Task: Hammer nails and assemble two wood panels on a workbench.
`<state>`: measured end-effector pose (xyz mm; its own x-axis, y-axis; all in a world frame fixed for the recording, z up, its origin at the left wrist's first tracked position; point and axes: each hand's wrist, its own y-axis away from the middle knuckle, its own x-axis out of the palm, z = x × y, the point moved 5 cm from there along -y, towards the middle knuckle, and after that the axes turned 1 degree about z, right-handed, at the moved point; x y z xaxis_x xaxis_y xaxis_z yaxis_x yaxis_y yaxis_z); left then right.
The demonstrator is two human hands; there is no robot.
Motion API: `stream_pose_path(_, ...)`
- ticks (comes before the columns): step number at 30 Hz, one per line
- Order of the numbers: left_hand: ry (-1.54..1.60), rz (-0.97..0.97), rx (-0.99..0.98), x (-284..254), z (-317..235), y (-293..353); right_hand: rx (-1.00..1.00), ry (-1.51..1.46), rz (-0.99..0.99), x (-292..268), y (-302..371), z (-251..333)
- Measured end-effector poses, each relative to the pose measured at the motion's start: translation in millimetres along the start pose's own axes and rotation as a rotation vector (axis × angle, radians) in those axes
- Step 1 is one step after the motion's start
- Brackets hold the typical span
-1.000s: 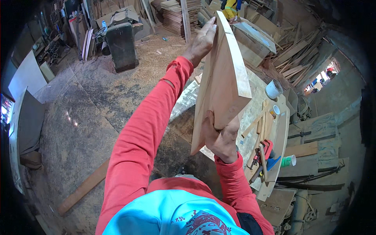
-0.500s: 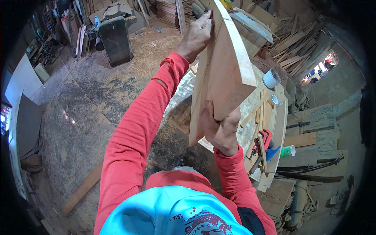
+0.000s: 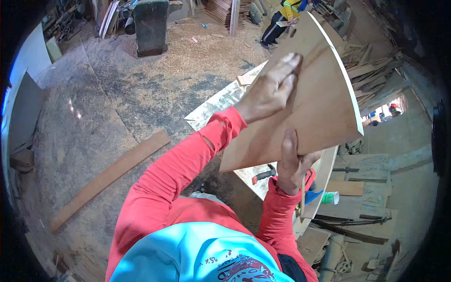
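A wide, pale brown wooden board [image 3: 324, 98] is held up tilted in front of me, its broad face turned toward me and its long light edge to the right. My left hand [image 3: 272, 89] lies on that face with the fingers stretched out. At the bottom edge my right hand [image 3: 296, 169] grips the board, thumb on the face and the other fingers partly hidden behind it. Beneath, the board covers much of a worn, stained worktable [image 3: 204, 113]. A tool with a red-and-black handle [image 3: 264, 176] lies on the table close to my right hand.
A green-and-white cup [image 3: 330, 198] and a blue object [image 3: 312, 195] are right of my right wrist. A long plank [image 3: 110, 178] lies on the floor at left. Beyond stand a dark machine [image 3: 151, 28], stacked boards [image 3: 225, 16] and a person in yellow [image 3: 287, 16].
The board has turned so its broad face shows, and it has shifted right. My left hand has gone from its far edge to flat on the face. The person in yellow shows more.
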<state>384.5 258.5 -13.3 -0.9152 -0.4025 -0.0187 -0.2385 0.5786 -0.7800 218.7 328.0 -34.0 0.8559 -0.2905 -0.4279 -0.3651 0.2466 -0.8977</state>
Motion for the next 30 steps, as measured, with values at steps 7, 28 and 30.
stream_pose_path(7, 0.076, 0.060, 0.043, 27, -25, 37, 0.404, -0.324, -0.174, -22, 4, -26)
stream_pose_path(28, -0.130, 0.051, -0.177, 75, 3, 87, 0.693, -0.453, -0.308, -57, 17, -62)
stream_pose_path(30, -0.117, 0.054, -0.181, 76, 1, 89, 0.676, -0.416, -0.271, -58, 12, -58)
